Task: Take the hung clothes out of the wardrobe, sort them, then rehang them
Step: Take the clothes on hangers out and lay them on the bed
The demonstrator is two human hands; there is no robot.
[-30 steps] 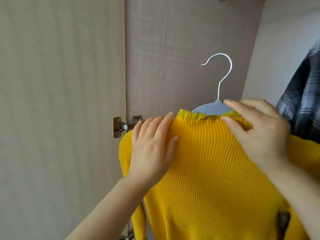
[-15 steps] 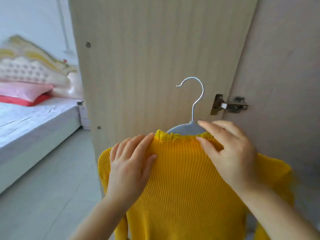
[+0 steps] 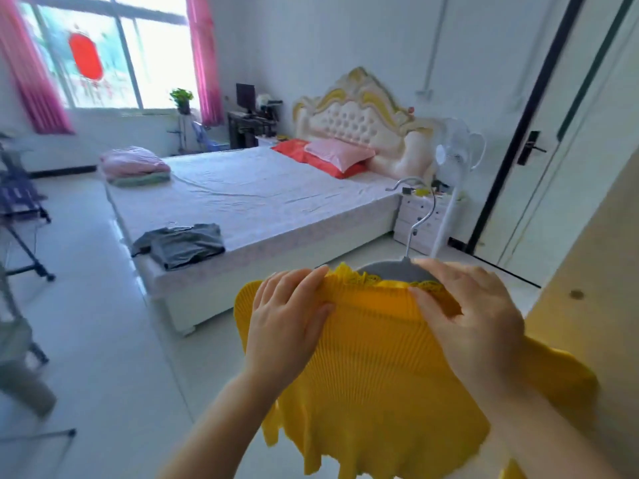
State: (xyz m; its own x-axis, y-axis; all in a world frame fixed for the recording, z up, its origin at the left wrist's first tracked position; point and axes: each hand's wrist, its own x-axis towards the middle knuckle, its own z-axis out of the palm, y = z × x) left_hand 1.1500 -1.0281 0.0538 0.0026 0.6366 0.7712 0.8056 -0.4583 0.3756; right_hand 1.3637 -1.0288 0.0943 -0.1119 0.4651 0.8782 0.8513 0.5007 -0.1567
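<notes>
Sweater (image 3: pixel 373 368), yellow and ribbed, hangs on a grey hanger (image 3: pixel 397 270) in midair before the bed (image 3: pixel 276 195). The left hand (image 3: pixel 287 316) pinches one shoulder, fingers (image 3: pixel 299 281) curled over the knit; the right hand (image 3: pixel 473 312) grips the sweater's other shoulder. Grey clothes (image 3: pixel 183 243) lie on the bed's near corner.

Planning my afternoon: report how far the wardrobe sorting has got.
Done: one grey garment lies on the near corner of the bed. In hand: left hand and right hand grip the yellow knit top on its grey hanger. Left: laying it down, sorting, rehanging; whatever remains hung is out of view.
</notes>
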